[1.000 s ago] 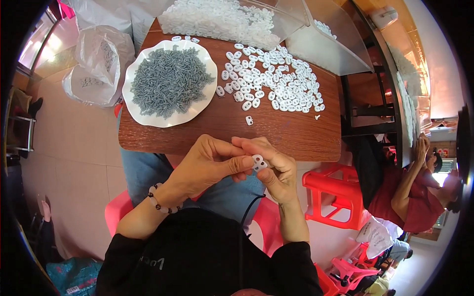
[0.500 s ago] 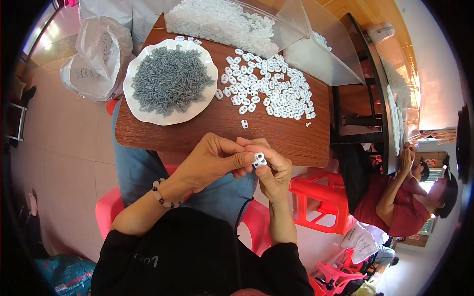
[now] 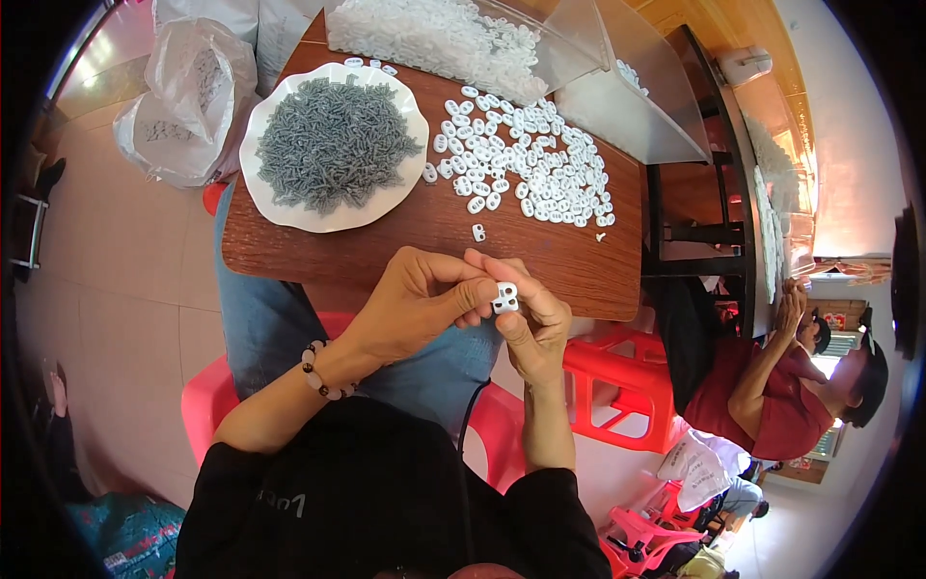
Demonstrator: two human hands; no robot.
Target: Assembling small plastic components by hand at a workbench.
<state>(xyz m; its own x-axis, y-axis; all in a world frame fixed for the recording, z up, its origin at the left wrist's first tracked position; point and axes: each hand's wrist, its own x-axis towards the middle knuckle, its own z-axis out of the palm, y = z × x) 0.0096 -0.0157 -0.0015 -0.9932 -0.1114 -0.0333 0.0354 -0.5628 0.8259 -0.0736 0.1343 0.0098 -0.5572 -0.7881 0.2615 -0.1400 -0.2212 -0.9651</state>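
Where the brown wooden table [image 3: 386, 232] carries a white plate [image 3: 265, 198] heaped with grey screws [image 3: 333, 145] at ten o'clock and loose white pieces [image 3: 540, 164] at one, both hands meet below its near edge. The left hand [image 3: 415, 304] and right hand [image 3: 531, 323] together pinch one small white plastic clip [image 3: 505, 298], at the left fingertips' three o'clock. It looks light, stiff and smooth, so likely slippery; its flat faces seem the best hold.

Both hands sit a little closer to the table edge [image 3: 424, 265] than a second ago, and the small white piece [image 3: 505, 298] now shows its two holes more squarely upward.
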